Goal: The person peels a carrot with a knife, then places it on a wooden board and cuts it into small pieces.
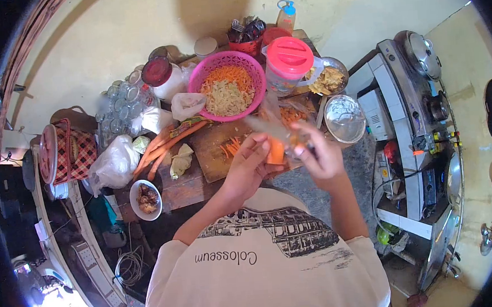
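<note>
My left hand (pixel 248 165) is closed around a piece of carrot (pixel 276 151), held up above the near edge of the cutting board (pixel 209 155). In my right hand (pixel 324 155) is a knife (pixel 270 128), its blade blurred and pointing left just above the carrot. A few carrot strips (pixel 231 147) lie on the board beside my left hand. More shredded carrot (pixel 292 114) sits behind the knife, partly covered by it. At the back of the board, a pink basket (pixel 263 85) holds carrot shreds and a pale shredded vegetable.
Whole carrots (pixel 161 144) lie left of the board, near a plastic bag (pixel 117 161) and a white bowl (pixel 146 200) of brown food. A red-lidded pitcher (pixel 290 66) and a metal bowl (pixel 345 119) stand at the right. Further right is a stove (pixel 408 87).
</note>
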A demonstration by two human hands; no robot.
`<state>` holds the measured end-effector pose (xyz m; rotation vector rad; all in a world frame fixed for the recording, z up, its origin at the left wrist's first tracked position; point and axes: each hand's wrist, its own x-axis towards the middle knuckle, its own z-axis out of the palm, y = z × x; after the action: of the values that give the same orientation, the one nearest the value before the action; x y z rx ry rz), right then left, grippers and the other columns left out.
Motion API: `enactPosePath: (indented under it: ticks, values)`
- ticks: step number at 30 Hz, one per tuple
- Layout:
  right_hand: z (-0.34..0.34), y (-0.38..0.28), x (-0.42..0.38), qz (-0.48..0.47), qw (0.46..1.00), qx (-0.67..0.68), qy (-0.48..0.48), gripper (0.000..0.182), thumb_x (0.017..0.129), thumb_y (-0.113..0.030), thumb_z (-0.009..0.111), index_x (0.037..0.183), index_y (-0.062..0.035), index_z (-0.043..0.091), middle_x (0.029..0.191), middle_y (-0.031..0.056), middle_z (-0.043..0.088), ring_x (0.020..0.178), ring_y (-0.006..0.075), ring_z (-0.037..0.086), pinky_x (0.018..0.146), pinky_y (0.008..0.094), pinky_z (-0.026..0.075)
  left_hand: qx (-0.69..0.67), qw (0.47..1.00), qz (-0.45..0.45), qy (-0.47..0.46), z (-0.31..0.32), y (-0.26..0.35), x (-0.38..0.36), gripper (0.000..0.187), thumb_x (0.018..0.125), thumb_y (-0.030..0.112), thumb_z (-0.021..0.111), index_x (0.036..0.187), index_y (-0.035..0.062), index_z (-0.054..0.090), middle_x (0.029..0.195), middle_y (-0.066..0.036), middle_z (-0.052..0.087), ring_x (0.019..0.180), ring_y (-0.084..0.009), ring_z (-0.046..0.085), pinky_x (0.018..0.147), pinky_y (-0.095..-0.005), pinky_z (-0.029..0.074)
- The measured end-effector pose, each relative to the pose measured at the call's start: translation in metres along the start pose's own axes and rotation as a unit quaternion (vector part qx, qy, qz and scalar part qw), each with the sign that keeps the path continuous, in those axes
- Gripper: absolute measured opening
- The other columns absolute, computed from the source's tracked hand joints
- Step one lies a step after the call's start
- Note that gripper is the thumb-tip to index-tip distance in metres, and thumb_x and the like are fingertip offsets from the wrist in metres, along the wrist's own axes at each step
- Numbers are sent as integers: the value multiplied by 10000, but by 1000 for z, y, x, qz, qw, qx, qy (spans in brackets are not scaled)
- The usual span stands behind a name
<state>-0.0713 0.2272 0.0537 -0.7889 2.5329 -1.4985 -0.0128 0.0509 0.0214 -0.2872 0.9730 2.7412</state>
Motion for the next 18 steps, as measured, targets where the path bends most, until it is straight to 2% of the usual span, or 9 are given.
enactPosePath:
  ticks: [4, 5, 8, 10, 12, 13, 14, 17, 18]
  values:
    - [-7, 37, 13, 176, 970, -132, 100, 381, 911, -319, 512, 1231, -113, 481, 905, 158, 645, 720, 268, 652, 641, 341, 486, 14, 1000, 26, -11, -11, -3, 17, 301, 964, 228, 449, 1229, 87, 426, 1144, -162, 566, 887, -208, 634, 746, -304, 550]
    - [-6, 52, 13, 174, 969, -124, 121, 388, 913, -302, 514, 1248, -112, 467, 863, 152, 635, 685, 226, 637, 632, 321, 472, 15, 999, 34, -11, -12, -3, 21, 294, 964, 233, 448, 1221, 90, 432, 1148, -168, 564, 883, -209, 635, 743, -306, 551]
    - [-10, 32, 8, 126, 990, 25, 53, 404, 897, -271, 542, 1262, -117, 461, 781, 139, 623, 653, 188, 612, 614, 297, 457, 23, 999, 37, -7, -12, -6, 26, 295, 959, 239, 463, 1209, 86, 439, 1156, -145, 560, 916, -202, 625, 745, -313, 552]
    - [-9, 21, 3, 60, 998, 8, 11, 480, 862, -260, 593, 1304, -139, 451, 722, 114, 607, 607, 171, 591, 596, 282, 451, 25, 999, 42, -7, -12, -10, 27, 299, 951, 249, 480, 1199, 87, 443, 1151, -119, 557, 946, -197, 615, 757, -321, 550]
    - [-10, -1, 0, 31, 999, 17, -38, 518, 846, -266, 612, 1323, -151, 446, 713, 108, 607, 581, 188, 591, 582, 290, 456, 18, 999, 42, -5, -9, -11, 28, 281, 946, 234, 494, 1183, 91, 448, 1127, -94, 559, 956, -188, 610, 752, -318, 549]
    - [-10, -5, -1, 20, 998, -37, -52, 556, 837, -285, 625, 1340, -147, 433, 709, 131, 612, 550, 233, 598, 560, 312, 466, 10, 999, 41, -1, -5, -11, 28, 260, 945, 214, 498, 1172, 95, 450, 1105, -83, 563, 951, -182, 609, 741, -311, 549]
    - [-9, -8, -1, 5, 998, -45, -43, 557, 834, -292, 627, 1335, -140, 437, 696, 135, 610, 550, 247, 600, 555, 322, 468, 1, 999, 40, 3, -2, -10, 28, 241, 944, 193, 502, 1160, 100, 453, 1083, -71, 567, 945, -176, 609, 730, -304, 549]
    - [-9, -11, -1, -21, 996, -81, -35, 559, 827, -310, 632, 1321, -123, 450, 657, 140, 599, 551, 279, 606, 539, 351, 469, 33, 998, 45, -4, -2, -11, 27, 314, 929, 256, 525, 1188, 95, 447, 1124, -70, 544, 1026, -192, 581, 847, -366, 516]
    - [-9, -11, -1, -17, 994, -99, -44, 558, 825, -315, 633, 1316, -119, 455, 644, 139, 593, 553, 284, 606, 534, 358, 467, 20, 999, 47, -2, -1, -11, 26, 297, 932, 220, 517, 1190, 92, 446, 1119, -71, 548, 1005, -184, 586, 811, -347, 527]
